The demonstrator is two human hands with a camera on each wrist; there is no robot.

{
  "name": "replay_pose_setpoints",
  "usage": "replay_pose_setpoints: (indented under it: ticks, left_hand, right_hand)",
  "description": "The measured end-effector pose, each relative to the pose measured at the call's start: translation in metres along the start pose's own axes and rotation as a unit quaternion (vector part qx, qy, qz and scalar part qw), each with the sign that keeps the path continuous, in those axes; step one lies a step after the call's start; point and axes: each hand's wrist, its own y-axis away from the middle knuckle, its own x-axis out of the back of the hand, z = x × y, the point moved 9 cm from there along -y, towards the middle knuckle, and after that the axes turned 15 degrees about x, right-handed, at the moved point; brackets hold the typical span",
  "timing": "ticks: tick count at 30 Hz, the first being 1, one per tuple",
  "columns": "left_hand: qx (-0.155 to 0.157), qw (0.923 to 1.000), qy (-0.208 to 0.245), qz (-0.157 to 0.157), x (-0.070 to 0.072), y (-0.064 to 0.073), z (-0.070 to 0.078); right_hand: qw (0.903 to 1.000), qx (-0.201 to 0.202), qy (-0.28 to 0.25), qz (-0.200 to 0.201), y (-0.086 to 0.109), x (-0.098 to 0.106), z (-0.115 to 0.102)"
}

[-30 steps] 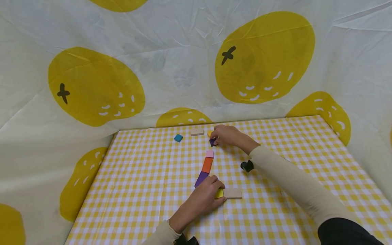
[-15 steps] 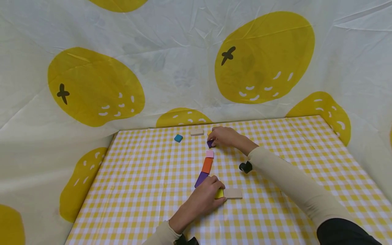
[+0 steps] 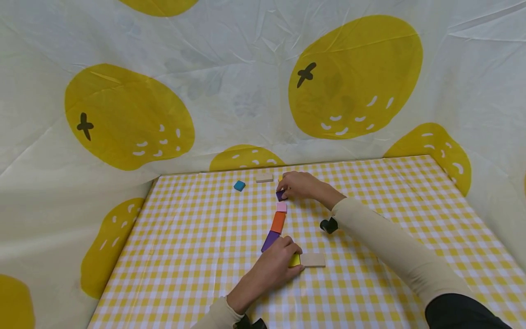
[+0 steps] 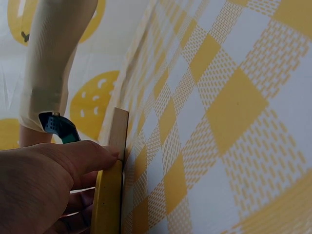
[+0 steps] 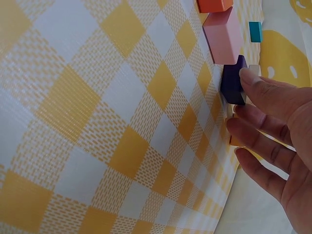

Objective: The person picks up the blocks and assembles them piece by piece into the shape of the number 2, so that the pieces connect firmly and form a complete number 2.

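My right hand (image 3: 303, 185) pinches a small dark purple block (image 5: 231, 87) between thumb and fingers. That block is just beyond a pink block (image 3: 281, 207). From the pink one, an orange block (image 3: 278, 222) and a longer purple block (image 3: 270, 240) run toward me in a slightly bent row. At the near end my left hand (image 3: 276, 261) holds a yellow block (image 4: 108, 204). Its thumb lies close to where the yellow block meets a plain wooden block (image 3: 313, 260). The left fingers cover most of the yellow block in the head view.
Near the table's far edge lie a blue block (image 3: 239, 185) and another plain wooden block (image 3: 264, 177). A yellow-orange block (image 5: 236, 140) is mostly hidden behind my right hand. A checked cloth (image 3: 185, 256) covers the table, and a patterned curtain (image 3: 238, 82) hangs behind it.
My right hand has brought the dark purple block a little left and toward me, nearer the pink block. The left hand stays where it was.
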Motion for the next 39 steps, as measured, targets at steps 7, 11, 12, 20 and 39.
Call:
replay_pose_setpoints:
  ticks: [7, 11, 12, 20, 39]
  left_hand:
    - [-0.002, 1.0000, 0.003, 0.004, 0.000, 0.001, 0.000]
    - [0.001, 1.0000, 0.002, 0.000, 0.000, 0.001, 0.000]
    - [0.001, 1.0000, 0.001, -0.001, 0.000, 0.001, 0.000]
    - [-0.003, 1.0000, -0.005, 0.004, 0.001, 0.001, 0.001]
    - [-0.006, 0.9999, -0.007, 0.008, 0.001, 0.002, 0.001]
  right_hand:
    - [1.0000, 0.006, -0.001, -0.004, 0.000, 0.000, -0.004]
    - [0.9999, 0.011, 0.002, -0.007, -0.001, 0.000, -0.006]
    - [0.9999, 0.013, 0.003, -0.006, -0.001, 0.000, -0.007]
    - [0.9998, 0.016, 0.008, -0.010, -0.004, -0.003, -0.008]
    - [0.9997, 0.019, 0.011, -0.014, -0.006, -0.006, -0.011]
